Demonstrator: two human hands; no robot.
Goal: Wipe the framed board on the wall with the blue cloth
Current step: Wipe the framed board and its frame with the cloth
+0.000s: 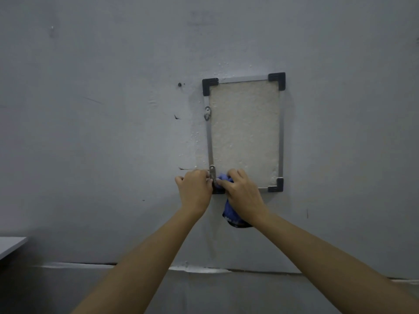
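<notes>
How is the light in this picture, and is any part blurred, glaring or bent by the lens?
Head view: dim, flat, bluish light with no glare; soft shadow below the framed board and hands. The whole image is slightly soft, so the blue cloth shows little texture. Wide-angle bending tilts the frame's sides and curves the low wall seam.

Grey wall, pale speckled board, blue cloth

The framed board (244, 130) is mottled cream in a silver frame with black corner caps; the blue cloth (229, 210) bunches under the right hand's fingers (223, 183); the wall (102, 132) is flat grey.
</notes>
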